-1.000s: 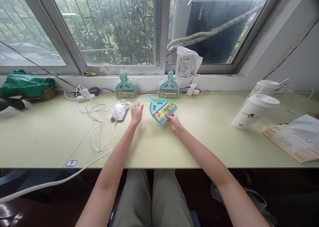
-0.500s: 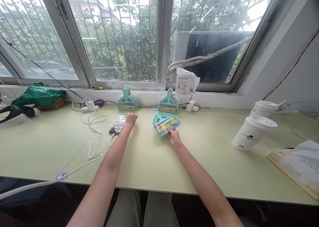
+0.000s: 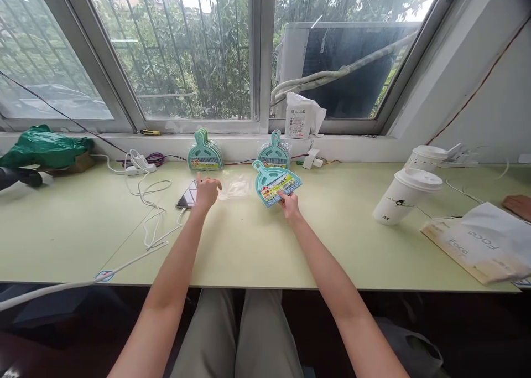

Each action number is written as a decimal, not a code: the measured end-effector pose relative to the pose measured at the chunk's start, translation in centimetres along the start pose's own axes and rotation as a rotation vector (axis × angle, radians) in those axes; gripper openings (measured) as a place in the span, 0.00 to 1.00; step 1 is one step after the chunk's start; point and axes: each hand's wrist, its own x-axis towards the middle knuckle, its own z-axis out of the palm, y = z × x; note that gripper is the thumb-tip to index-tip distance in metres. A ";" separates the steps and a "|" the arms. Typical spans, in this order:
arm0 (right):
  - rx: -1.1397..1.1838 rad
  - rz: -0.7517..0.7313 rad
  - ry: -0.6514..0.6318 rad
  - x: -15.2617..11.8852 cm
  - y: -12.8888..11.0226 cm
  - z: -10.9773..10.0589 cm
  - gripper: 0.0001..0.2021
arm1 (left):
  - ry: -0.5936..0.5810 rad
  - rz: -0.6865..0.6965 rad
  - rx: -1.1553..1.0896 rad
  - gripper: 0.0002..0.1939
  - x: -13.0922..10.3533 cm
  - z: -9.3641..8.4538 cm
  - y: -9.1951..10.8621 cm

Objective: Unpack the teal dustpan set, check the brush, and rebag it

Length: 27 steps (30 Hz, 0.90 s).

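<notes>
progress looks early: your right hand (image 3: 289, 205) has its fingers pinching the bristle edge of the teal plastic mini dustpan-and-brush set (image 3: 275, 182), flat on the pale green bench (image 3: 332, 245) at twelve o'clock. your left hand (image 3: 206, 191), at eleven, grips a clear plastic bag (image 3: 235, 186), not yet around the set.

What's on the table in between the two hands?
A clear plastic bag lies between the left hand and the right hand, seen in the head view.
</notes>
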 end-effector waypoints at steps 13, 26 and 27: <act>-0.208 0.119 -0.119 0.3 -1.0 -0.6 0.08 | -0.128 -0.006 -0.188 0.20 -1.3 5.3 7.7; -0.261 0.151 -0.115 -0.7 -2.3 -1.3 0.10 | -0.198 -0.170 -0.072 0.27 -2.3 4.9 4.8; -0.259 0.138 -0.072 -0.6 -2.1 -1.3 0.09 | -0.187 -0.168 -0.068 0.30 -2.3 4.8 5.0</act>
